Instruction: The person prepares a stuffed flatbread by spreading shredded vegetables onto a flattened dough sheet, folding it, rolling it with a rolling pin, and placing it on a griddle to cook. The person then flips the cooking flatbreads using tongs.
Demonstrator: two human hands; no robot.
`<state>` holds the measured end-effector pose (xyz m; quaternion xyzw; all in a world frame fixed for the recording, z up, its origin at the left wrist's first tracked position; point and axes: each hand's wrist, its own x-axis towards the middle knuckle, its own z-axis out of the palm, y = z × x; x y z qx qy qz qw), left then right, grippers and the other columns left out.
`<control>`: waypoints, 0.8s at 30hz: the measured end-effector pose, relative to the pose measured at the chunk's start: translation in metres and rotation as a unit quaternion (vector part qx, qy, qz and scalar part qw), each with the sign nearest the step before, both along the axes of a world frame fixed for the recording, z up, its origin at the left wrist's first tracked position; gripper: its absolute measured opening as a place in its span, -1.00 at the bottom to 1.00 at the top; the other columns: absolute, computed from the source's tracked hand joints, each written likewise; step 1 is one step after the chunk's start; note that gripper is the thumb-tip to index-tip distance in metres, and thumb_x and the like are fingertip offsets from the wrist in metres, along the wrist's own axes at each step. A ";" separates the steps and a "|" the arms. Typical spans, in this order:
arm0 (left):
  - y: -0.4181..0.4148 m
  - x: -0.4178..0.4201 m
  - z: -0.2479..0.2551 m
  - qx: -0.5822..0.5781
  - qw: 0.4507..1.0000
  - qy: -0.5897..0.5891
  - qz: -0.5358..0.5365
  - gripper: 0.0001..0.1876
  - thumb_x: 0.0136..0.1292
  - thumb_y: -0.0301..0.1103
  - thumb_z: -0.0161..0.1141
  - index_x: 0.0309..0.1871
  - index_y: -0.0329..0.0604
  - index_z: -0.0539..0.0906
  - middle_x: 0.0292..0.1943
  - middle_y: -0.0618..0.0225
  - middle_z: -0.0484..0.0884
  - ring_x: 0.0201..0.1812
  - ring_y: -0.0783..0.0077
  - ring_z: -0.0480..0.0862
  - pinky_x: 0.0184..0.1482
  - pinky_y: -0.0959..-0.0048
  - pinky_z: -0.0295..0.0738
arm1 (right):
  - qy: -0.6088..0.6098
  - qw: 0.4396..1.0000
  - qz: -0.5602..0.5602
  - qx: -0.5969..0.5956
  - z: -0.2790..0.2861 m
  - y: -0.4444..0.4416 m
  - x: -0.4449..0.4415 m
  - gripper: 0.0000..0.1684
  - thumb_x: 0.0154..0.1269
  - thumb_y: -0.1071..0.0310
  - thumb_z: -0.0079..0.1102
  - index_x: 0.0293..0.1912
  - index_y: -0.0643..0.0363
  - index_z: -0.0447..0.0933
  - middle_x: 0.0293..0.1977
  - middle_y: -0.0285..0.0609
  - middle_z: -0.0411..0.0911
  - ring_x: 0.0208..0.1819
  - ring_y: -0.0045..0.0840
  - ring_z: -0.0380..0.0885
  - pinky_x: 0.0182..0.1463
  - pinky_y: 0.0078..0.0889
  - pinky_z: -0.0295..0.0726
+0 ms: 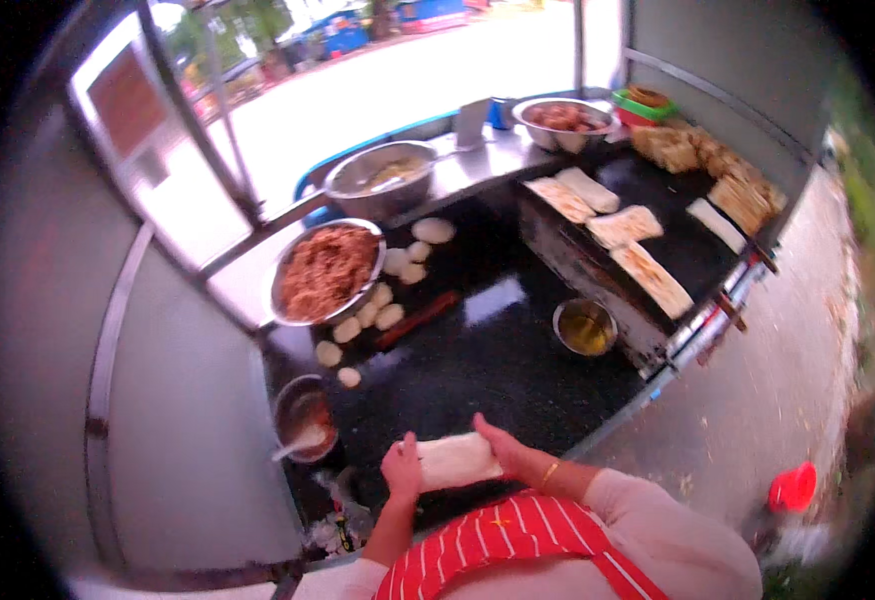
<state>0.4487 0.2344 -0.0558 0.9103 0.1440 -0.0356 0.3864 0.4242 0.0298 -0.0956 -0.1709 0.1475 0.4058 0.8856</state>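
Observation:
Close before my striped apron, a flat rectangular piece of pale dough [458, 462] is held between both hands. My left hand [403, 466] grips its left end, thumb on top. At the right end, my right hand [503, 448] has hold of it. Several small dough balls [368, 314] lie in a loose row on the black worktop [437, 390], beside a reddish-brown rolling stick [419, 320]. A metal bowl of reddish minced filling [330, 271] stands behind them on the left.
Browned flatbreads [651, 279] lie on a black griddle [677, 217] at the right. A bowl of yellow oil [586, 328] stands beside it. A bowl with a spoon [307, 424] is near the left edge. Bowls [377, 180] line the back, by a metal frame; stacked flatbreads [737, 202] sit far right.

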 end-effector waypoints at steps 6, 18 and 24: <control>-0.008 0.003 -0.002 0.094 0.995 0.029 0.014 -0.45 0.39 0.14 -0.03 -0.16 -0.27 0.62 -0.15 -0.11 0.67 -0.09 -0.24 0.63 -0.03 -0.02 0.50 | -0.419 0.551 -0.067 -0.719 0.051 0.009 -0.027 -0.30 0.35 -0.07 0.14 0.24 0.28 0.39 0.28 0.08 0.37 0.38 -0.17 0.27 0.45 -0.15 0.20; 0.012 0.011 -0.016 0.147 0.985 -0.034 -0.081 -0.44 0.44 0.13 -0.13 -0.09 -0.26 0.63 -0.13 -0.09 0.66 -0.07 -0.19 0.62 0.00 -0.01 0.47 | -0.706 0.265 0.146 -0.640 0.000 0.048 -0.027 0.29 -0.02 -0.45 0.23 0.49 0.14 0.03 0.49 0.16 -0.06 0.51 0.13 -0.14 0.48 0.30 -0.14; 0.006 0.019 0.004 0.119 0.990 -0.069 -0.041 -0.50 0.39 0.10 0.05 -0.31 -0.25 0.59 -0.30 -0.12 0.66 -0.23 -0.23 0.64 -0.19 -0.05 0.49 | -0.560 0.641 0.042 -0.523 0.004 0.027 -0.011 -0.23 0.40 0.13 0.15 0.46 0.20 0.12 0.46 0.04 0.11 0.52 -0.23 0.03 0.54 -0.19 0.01</control>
